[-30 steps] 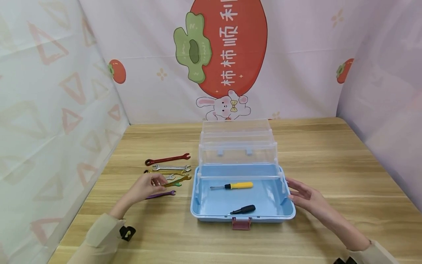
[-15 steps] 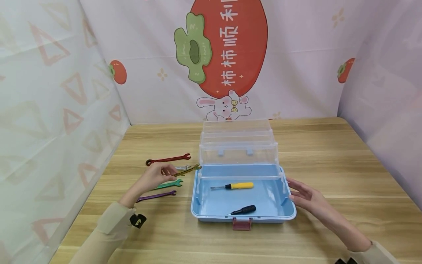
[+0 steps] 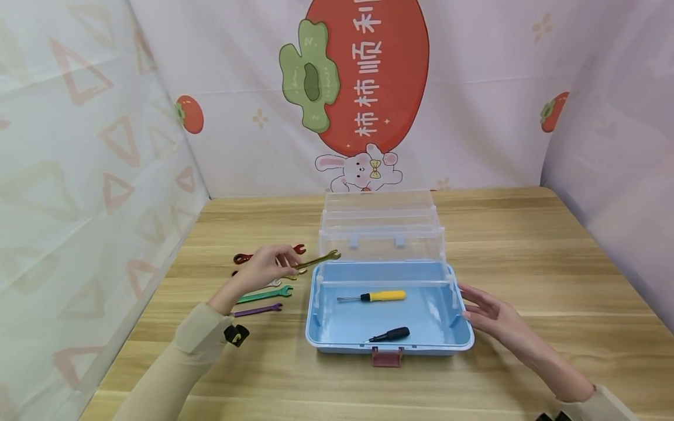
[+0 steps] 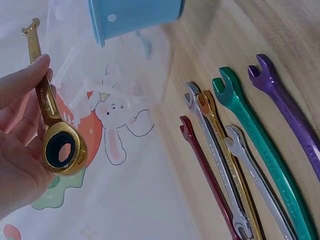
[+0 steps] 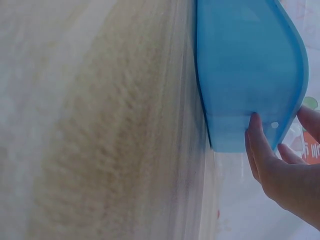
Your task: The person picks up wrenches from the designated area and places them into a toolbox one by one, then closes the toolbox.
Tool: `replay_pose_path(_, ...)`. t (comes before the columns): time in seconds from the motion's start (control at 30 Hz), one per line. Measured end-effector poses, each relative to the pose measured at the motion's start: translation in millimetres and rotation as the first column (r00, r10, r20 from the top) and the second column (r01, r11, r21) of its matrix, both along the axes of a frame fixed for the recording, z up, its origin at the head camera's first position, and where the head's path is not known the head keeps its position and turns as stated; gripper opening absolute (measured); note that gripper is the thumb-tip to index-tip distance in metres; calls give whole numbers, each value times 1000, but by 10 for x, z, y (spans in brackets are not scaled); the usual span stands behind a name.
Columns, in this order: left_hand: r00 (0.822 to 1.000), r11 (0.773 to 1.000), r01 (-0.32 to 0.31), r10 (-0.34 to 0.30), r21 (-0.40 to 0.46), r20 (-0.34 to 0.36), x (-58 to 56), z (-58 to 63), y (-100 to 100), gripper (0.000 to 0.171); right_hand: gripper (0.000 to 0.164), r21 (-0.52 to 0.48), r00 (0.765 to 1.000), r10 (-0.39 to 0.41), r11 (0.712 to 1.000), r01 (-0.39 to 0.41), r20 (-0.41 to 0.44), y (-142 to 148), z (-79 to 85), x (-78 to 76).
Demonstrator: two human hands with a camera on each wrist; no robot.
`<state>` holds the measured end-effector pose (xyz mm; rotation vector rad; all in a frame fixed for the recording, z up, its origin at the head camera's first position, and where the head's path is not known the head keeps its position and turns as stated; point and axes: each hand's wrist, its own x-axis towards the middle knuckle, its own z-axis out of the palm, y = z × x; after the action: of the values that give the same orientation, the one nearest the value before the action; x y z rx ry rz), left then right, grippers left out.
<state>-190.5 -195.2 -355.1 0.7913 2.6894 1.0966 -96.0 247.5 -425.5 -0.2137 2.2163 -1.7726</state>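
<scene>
My left hand (image 3: 270, 268) pinches a gold combination wrench (image 4: 48, 107) between thumb and fingers. Its ratchet ring end hangs toward the palm, and its open end reaches over the left rim of the blue toolbox (image 3: 347, 349). My right hand (image 3: 495, 318) rests against the box's right side; in the right wrist view its extended fingers (image 5: 260, 137) touch the outer wall, with the thumb by the rim. Inside the box lie a yellow-handled screwdriver (image 3: 387, 296) and a black-handled screwdriver (image 3: 394, 334).
Left of the box lie red (image 4: 206, 175), green (image 4: 260, 145) and purple (image 4: 287, 110) wrenches, two silver wrenches (image 4: 257, 175) and another gold wrench (image 4: 231, 160). The clear tiered lid (image 3: 381, 245) stands raised behind. A maroon latch (image 3: 387, 357) hangs in front.
My left hand has lifted the gold wrench off the group and carried it right and away from me, up to the toolbox's left rim. The right hand stays in place.
</scene>
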Motion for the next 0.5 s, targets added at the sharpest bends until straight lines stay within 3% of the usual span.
replay_pose_path(0.5, 994, 994, 105, -106, -25, -39, -174, 96, 368, 11, 61, 3, 1000, 5, 1000, -5, 5, -11, 4, 6)
